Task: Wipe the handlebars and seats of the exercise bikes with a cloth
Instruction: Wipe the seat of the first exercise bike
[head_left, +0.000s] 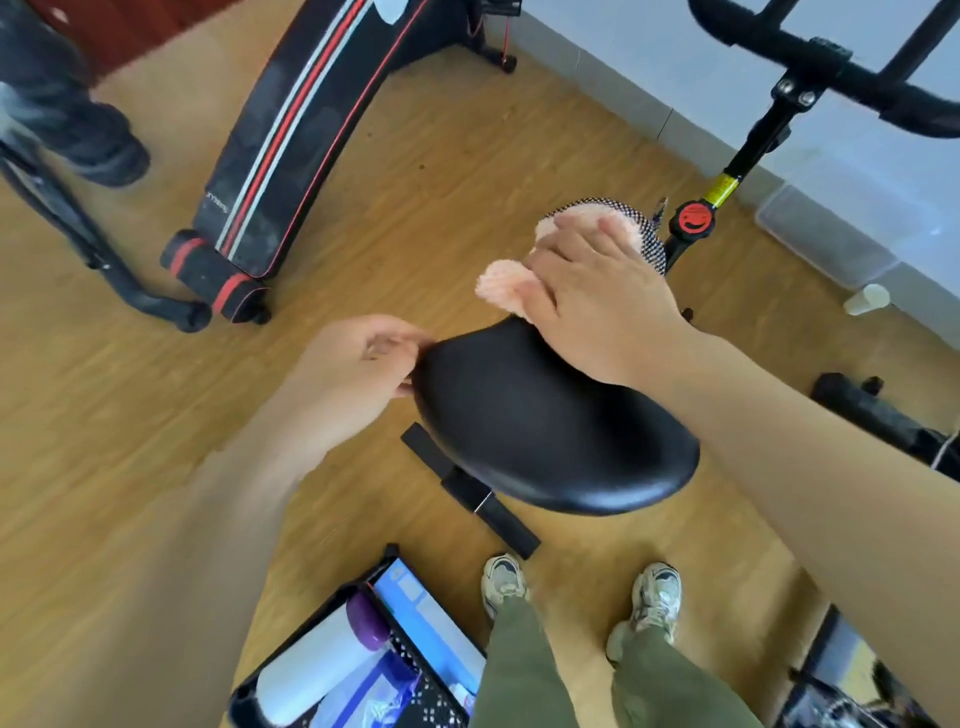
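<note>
Fingers (569, 236) of right hand (597, 296) nearly straight, spread flat, pressing pink fluffy cloth (501, 286) onto narrow front end of black saddle (545, 431); cloth's checked backing shows beyond the fingertips. Left hand (358, 369) curled, pinching saddle's left edge. Saddle sits between both forearms, above wooden floor (415, 156). Just beyond the cloth, red knob (693, 221) on the bike's post; handlebars (831, 57) higher, top right. Plastic cup (866, 299) near the wall. White bottle (311, 670) with purple cap lies in crate (244, 699) at lower edge
</note>
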